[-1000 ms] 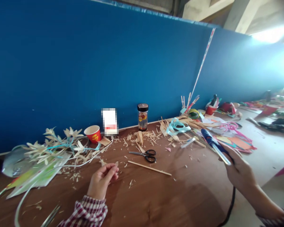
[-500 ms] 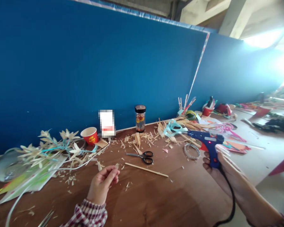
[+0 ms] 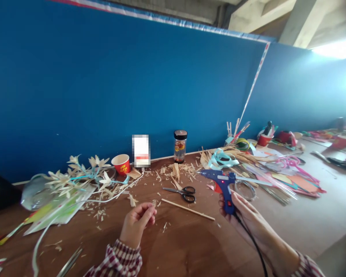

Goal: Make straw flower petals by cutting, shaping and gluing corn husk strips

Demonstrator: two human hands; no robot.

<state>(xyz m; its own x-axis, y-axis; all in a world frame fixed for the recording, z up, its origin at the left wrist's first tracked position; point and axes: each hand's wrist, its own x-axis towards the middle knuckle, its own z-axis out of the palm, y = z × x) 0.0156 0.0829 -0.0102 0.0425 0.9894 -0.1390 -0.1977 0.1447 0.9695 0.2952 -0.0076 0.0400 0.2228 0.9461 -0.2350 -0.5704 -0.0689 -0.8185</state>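
Right hand (image 3: pixel 242 209) had a blue hot glue gun (image 3: pixel 223 182) by the handle, fingers wrapped round it, firm hold, lifted above the right side of the brown table (image 3: pixel 190 250). Nozzle pointed left, well apart from the other hand; a red light glowed on the body. Clear glue stick (image 3: pixel 253 180) stuck out of the rear, black cord (image 3: pixel 252 238) ran down from the handle toward the near edge.

Left hand (image 3: pixel 138 222), plaid cuff (image 3: pixel 125 256) at the wrist, hovered left of centre. Thumb and fingertips were pinched together, no gap, on a small pale flake (image 3: pixel 154 202), mostly hidden by the fingers; exact kind couldn't be told.

Between the hands lay a thin wooden stick (image 3: pixel 188 210), slanted, with black-handled scissors (image 3: pixel 187 193) just beyond its middle, blades to the left. Farther back, a black-lidded jar (image 3: pixel 180 148) stood upright near the blue partition (image 3: pixel 150 84), pale shavings (image 3: pixel 187 169) scattered in front.

Far left: red paper cup (image 3: pixel 122 166), with pale artificial flowers (image 3: pixel 67 180) beside it. Far right: light-blue ribbon (image 3: pixel 223 158), loosely coiled. Tweezers (image 3: pixel 70 262) sat near left.
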